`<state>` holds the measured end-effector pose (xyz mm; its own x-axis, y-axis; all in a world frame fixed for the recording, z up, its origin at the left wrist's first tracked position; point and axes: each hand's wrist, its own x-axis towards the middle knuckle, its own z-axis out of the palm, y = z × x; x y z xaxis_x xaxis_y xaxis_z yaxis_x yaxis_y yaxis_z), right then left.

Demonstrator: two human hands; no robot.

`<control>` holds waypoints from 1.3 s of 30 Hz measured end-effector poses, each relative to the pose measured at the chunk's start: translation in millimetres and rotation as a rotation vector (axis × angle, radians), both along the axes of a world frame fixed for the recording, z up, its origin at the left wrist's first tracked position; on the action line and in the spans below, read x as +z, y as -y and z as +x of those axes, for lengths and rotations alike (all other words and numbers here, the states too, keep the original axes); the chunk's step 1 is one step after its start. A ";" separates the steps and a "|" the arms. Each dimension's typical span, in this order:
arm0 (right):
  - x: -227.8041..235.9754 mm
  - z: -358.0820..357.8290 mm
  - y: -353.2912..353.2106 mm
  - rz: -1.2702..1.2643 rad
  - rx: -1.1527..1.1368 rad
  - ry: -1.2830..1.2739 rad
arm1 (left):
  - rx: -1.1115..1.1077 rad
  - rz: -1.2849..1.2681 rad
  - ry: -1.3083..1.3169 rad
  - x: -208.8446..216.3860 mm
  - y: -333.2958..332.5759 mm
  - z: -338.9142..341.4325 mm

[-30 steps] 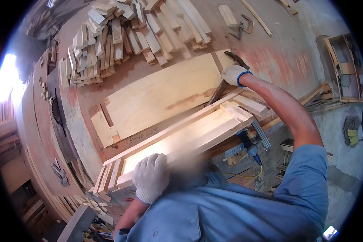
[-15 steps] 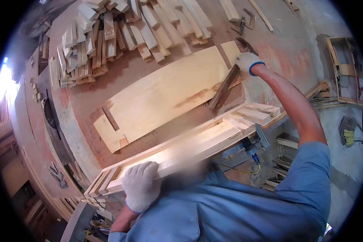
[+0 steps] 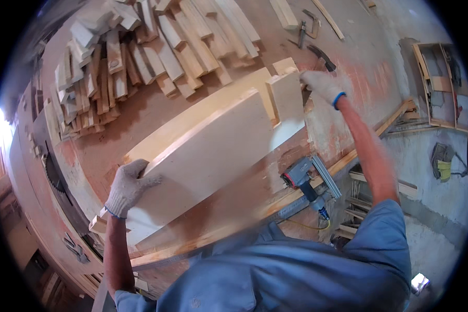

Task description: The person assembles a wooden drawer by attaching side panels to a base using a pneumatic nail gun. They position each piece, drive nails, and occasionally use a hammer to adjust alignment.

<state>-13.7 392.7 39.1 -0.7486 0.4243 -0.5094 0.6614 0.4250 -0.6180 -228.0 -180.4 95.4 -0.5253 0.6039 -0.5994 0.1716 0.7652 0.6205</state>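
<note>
A pale wooden panel (image 3: pixel 208 161), notched near its right end, stands tilted on its long edge over the bench, its flat face toward me. My gloved left hand (image 3: pixel 127 188) grips its left end, fingers over the upper edge and thumb on the near face. At the right end my gloved right hand (image 3: pixel 323 87) is closed about the panel's corner, slightly blurred. Behind it another light board (image 3: pixel 187 125) lies flat, partly covered. Beyond the right hand lies a hammer (image 3: pixel 321 57); its handle is mostly hidden.
A nail gun (image 3: pixel 299 174) with a yellow hose rests at the near bench edge. Wood strips (image 3: pixel 177 47) are heaped at the far left. A clamp (image 3: pixel 309 28) lies at the far right. A toothed saw blade (image 3: pixel 57 179) is at the left, and a wooden shelf (image 3: pixel 439 83) stands right.
The panel with strips at the near edge has been raised and tilted away over the flat board. My left hand moved left and up. My right hand left the hammer for the panel's end.
</note>
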 end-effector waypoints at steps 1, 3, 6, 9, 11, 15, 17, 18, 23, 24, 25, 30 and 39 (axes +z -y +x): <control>-4.5 4.0 18.0 0.238 0.120 0.083 | -0.002 0.001 0.030 -6.1 -0.8 -5.1; -13.6 18.1 23.3 0.545 0.279 0.057 | 0.007 -0.022 0.073 -15.8 -3.2 -14.4; -10.5 37.0 12.3 0.721 0.402 0.170 | 0.020 -0.053 0.116 -30.9 -8.3 -21.8; -20.4 70.2 -29.9 0.832 0.499 0.493 | 0.008 -0.034 0.117 -43.7 -16.0 -29.9; -34.4 89.6 -47.0 0.833 0.324 0.617 | -0.042 -0.031 0.124 -45.6 -30.7 -36.2; -69.1 84.7 -51.0 0.797 0.320 0.325 | -0.038 0.176 -0.099 -68.2 -41.1 -39.1; -104.9 100.8 -59.6 0.638 0.023 0.043 | 0.231 0.218 -0.413 -58.9 -17.8 -34.2; -109.0 89.8 -34.7 0.630 0.005 0.058 | 0.357 0.238 -0.575 -57.8 -1.1 -31.6; -122.4 77.3 -8.4 0.468 -0.200 -0.060 | 0.685 -0.260 -0.866 -100.1 158.4 39.3; -126.7 69.9 -7.3 0.472 -0.202 -0.040 | 0.708 -0.306 -0.873 -102.6 174.2 53.9; -123.0 60.1 -9.0 0.479 -0.205 -0.021 | 0.779 -0.326 -0.874 -108.9 179.2 63.1; -116.9 48.7 -16.1 0.311 -0.330 -0.006 | 1.128 -0.117 -0.350 -66.4 139.4 46.7; -120.4 51.1 -39.2 0.043 -0.713 -0.159 | 0.862 -0.222 -0.620 -86.1 78.3 51.9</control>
